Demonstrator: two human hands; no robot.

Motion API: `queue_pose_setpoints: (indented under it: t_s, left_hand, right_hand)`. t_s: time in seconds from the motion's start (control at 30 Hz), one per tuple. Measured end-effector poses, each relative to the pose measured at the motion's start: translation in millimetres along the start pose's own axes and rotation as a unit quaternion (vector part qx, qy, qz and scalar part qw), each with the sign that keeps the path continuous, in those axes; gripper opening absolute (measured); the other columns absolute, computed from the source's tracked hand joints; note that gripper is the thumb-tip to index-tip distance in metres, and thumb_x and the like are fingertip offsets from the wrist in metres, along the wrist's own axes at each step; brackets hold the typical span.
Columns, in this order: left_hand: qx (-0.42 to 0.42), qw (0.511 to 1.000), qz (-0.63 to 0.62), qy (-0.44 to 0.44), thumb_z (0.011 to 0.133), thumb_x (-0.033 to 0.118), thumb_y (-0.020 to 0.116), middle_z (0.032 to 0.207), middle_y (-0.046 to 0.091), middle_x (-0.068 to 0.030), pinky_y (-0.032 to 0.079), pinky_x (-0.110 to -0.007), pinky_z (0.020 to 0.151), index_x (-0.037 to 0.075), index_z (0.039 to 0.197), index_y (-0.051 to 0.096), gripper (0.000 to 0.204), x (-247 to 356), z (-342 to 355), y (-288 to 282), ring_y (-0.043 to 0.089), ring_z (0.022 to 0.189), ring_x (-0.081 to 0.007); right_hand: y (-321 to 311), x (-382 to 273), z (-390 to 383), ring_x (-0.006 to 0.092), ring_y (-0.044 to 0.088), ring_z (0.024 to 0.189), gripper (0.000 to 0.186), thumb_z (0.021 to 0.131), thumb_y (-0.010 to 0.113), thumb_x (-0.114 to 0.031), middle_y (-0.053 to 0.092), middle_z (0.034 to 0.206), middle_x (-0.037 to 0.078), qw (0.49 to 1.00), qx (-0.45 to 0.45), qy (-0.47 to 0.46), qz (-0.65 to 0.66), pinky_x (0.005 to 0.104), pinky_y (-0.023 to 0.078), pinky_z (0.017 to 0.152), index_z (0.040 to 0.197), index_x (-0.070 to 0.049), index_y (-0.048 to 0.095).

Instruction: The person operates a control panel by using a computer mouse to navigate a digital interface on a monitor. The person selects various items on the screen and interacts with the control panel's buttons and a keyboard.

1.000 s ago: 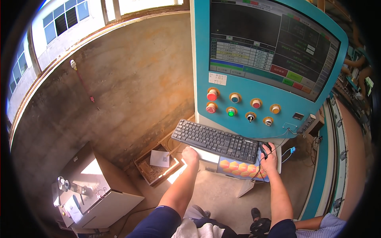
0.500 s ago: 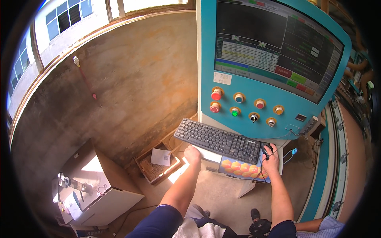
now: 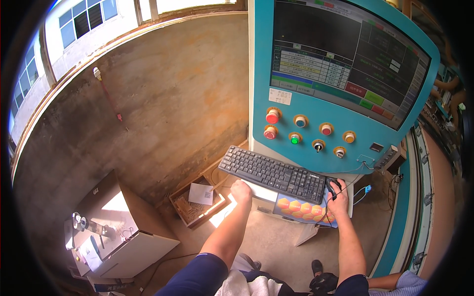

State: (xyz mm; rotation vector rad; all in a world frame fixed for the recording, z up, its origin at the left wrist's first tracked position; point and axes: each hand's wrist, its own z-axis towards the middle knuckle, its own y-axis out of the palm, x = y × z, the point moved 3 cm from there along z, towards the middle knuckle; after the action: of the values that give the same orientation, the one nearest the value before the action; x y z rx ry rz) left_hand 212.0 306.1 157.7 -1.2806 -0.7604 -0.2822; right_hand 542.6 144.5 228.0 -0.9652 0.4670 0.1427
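Preferably, the right hand point(image 3: 338, 198), its grip closed around the mouse point(image 3: 333, 188) just right of the keyboard point(image 3: 276, 173), should guide it lightly, while for the left hand point(image 3: 241, 191) by the surface point(image 3: 264, 193) I cannot tell the grip.

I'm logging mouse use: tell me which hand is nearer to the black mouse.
Right. The right hand rests on the black mouse; the left hand is apart from it, curled near the left end of the keyboard.

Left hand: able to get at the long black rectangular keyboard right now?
Likely yes: the left hand sits close by the long black rectangular keyboard, off its near edge toward the left end, and nothing visible stands between them.
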Motion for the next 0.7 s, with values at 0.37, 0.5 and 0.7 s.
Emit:
queue_pose_setpoints:
  t_s: [0.37, 0.5, 0.7]
  left_hand:
    - [-0.001, 0.999, -0.017, -0.031, 0.084, 0.006, 0.04, 0.086, 0.065, -0.022, 0.051, -0.041, 0.073, -0.001, 0.078, 0.063, 0.025, -1, 0, 0, 0.064, 0.081, -0.0335]
    - [-0.028, 0.995, -0.065, -0.068, 0.087, 0.01, 0.034, 0.093, 0.064, -0.0252, 0.049, -0.043, 0.078, -0.006, 0.082, 0.063, 0.033, 1, 0, -3, 0.062, 0.088, -0.0372]
    - [-0.04, 0.992, -0.093, -0.08, 0.089, 0.012, 0.031, 0.097, 0.062, -0.0272, 0.047, -0.044, 0.082, -0.008, 0.085, 0.063, 0.038, 3, -2, -10, 0.061, 0.092, -0.0395]
  right_hand:
    - [-2, -2, 0, 0.0343, 0.048, 0.117, 0.038, 0.073, 0.06, -0.008, 0.046, 0.132, 0.014, 1.0, 0.002, 0.001, 0.006, 0.038, 0.042, 0.097, 0.111, -0.01, 0.062]
    - [-2, -2, 0, 0.0341, 0.048, 0.117, 0.037, 0.073, 0.06, -0.008, 0.045, 0.132, 0.014, 1.0, 0.008, -0.004, 0.001, 0.0379, 0.042, 0.097, 0.11, -0.01, 0.062]
    - [-2, -5, 0, 0.0356, 0.049, 0.116, 0.041, 0.071, 0.061, -0.004, 0.047, 0.13, 0.016, 1.0, 0.011, -0.002, 0.006, 0.0387, 0.042, 0.097, 0.112, -0.01, 0.062]
